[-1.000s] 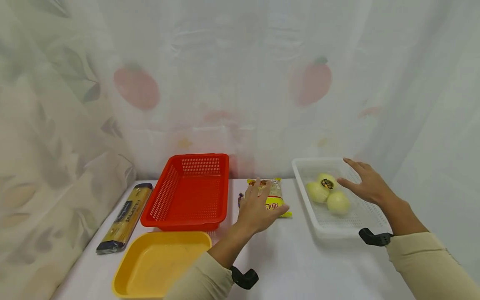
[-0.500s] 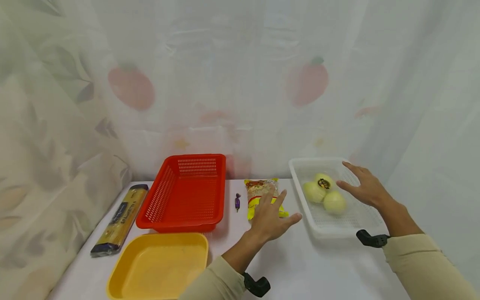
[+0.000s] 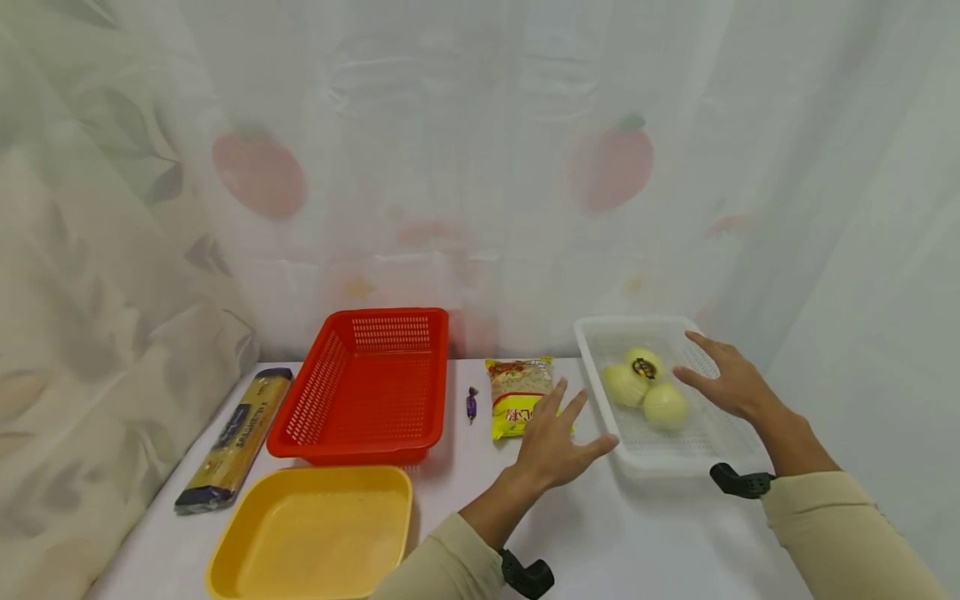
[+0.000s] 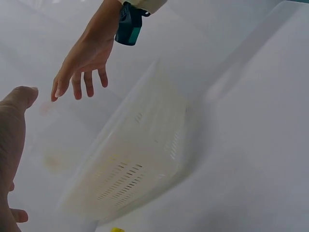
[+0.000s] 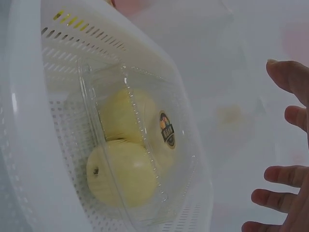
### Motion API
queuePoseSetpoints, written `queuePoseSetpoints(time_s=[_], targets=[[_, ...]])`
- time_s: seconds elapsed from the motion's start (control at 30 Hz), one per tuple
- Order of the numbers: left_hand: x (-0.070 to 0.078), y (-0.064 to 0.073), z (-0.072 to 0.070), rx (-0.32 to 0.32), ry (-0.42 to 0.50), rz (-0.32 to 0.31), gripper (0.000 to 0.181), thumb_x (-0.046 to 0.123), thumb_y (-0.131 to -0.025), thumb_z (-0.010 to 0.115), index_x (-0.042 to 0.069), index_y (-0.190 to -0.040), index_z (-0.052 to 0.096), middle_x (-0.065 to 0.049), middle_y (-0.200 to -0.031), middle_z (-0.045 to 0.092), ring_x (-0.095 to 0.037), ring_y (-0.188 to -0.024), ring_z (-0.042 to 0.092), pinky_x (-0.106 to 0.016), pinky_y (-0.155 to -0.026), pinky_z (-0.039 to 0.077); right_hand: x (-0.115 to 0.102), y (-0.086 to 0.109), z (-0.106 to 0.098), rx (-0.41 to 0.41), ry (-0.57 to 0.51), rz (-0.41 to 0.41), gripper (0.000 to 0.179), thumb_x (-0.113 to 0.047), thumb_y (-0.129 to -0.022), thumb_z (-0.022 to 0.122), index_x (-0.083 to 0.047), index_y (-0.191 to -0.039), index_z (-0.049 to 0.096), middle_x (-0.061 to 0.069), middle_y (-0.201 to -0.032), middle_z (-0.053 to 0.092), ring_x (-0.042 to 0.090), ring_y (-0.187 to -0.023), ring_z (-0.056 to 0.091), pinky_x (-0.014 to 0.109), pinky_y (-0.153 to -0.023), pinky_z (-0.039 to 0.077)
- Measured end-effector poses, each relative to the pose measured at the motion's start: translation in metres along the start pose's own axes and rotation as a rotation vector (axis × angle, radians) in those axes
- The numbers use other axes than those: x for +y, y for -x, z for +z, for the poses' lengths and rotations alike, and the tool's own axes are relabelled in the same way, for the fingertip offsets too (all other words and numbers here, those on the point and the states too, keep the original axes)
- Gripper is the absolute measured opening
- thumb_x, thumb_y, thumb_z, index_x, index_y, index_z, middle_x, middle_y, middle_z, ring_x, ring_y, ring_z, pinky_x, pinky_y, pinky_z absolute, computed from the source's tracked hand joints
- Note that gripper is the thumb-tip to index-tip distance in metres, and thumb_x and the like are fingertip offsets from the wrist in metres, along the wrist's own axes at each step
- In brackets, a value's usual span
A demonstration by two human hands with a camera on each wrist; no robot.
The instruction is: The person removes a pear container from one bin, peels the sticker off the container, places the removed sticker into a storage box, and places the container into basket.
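Observation:
My left hand (image 3: pixel 553 450) hovers with spread fingers at the lower right of a yellow-and-clear food packet (image 3: pixel 517 398), holding nothing. Its fingertips overlap the packet's corner in the head view. My right hand (image 3: pixel 731 382) is over the right side of a white plastic basket (image 3: pixel 652 467), fingers apart and nothing in them. Inside that basket lies a clear plastic box (image 5: pixel 145 121) of pale yellow-green round fruit (image 5: pixel 120 174), one bearing a dark label. A small purple wrapped candy (image 3: pixel 471 405) lies left of the packet.
A red basket (image 3: pixel 356 454) stands at the back left, with a yellow tray (image 3: pixel 311 533) in front of it. Along the table's left side lies a pack of spaghetti (image 3: pixel 238 440). Hanging curtains (image 3: pixel 450 167) close off the back and sides.
My left hand has moved right and slightly down, away from over the packet, uncovering the candy and more of the packet. The right hand stays nearly in place over the white basket.

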State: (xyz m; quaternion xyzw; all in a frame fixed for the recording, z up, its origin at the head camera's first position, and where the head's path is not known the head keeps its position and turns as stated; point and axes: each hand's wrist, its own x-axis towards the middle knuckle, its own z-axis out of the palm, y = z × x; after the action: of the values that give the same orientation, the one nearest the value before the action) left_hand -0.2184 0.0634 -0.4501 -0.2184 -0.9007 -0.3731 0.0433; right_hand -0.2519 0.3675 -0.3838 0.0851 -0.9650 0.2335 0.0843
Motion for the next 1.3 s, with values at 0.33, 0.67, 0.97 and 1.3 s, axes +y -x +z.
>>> queuePoseSetpoints(time_s=[0.33, 0.67, 0.97, 1.3], targets=[[0.002, -0.004, 0.013, -0.043, 0.009, 0.011, 0.078, 0.072, -0.084, 0.048, 0.031, -0.15, 0.037, 0.005, -0.16, 0.012, -0.033, -0.141, 0.021, -0.06, -0.104, 0.029, 0.012, -0.002, 0.005, -0.023, -0.011, 0.025, 0.078, -0.048, -0.094, 0.054, -0.003, -0.151, 0.025, 0.039, -0.143, 0.026, 0.058, -0.128, 0.024, 0.075, -0.092, 0.023], [-0.003, -0.008, 0.034, -0.094, 0.001, -0.002, 0.077, 0.073, -0.084, 0.048, 0.033, -0.149, 0.038, 0.004, -0.159, 0.014, -0.029, -0.139, 0.025, -0.056, -0.102, 0.034, 0.025, -0.003, 0.007, -0.055, -0.007, 0.073, 0.079, -0.051, -0.095, 0.051, -0.005, -0.153, 0.022, 0.04, -0.142, 0.025, 0.061, -0.117, 0.037, 0.075, -0.086, 0.031], [0.001, -0.015, 0.046, -0.134, -0.032, 0.003, 0.076, 0.075, -0.084, 0.046, 0.035, -0.148, 0.039, 0.006, -0.159, 0.014, -0.027, -0.139, 0.026, -0.054, -0.103, 0.034, 0.032, -0.006, 0.01, -0.083, -0.03, 0.132, 0.081, -0.053, -0.096, 0.049, -0.006, -0.153, 0.018, 0.039, -0.145, 0.021, 0.062, -0.119, 0.035, 0.075, -0.087, 0.032], [0.0, -0.018, 0.06, -0.207, -0.035, -0.022, 0.074, 0.075, -0.083, 0.046, 0.041, -0.148, 0.036, 0.01, -0.159, 0.01, -0.026, -0.139, 0.024, -0.052, -0.105, 0.03, 0.036, -0.01, 0.01, -0.115, -0.114, 0.201, 0.083, -0.055, -0.096, 0.047, -0.005, -0.153, 0.017, 0.042, -0.142, 0.025, 0.061, -0.124, 0.028, 0.075, -0.089, 0.029]])
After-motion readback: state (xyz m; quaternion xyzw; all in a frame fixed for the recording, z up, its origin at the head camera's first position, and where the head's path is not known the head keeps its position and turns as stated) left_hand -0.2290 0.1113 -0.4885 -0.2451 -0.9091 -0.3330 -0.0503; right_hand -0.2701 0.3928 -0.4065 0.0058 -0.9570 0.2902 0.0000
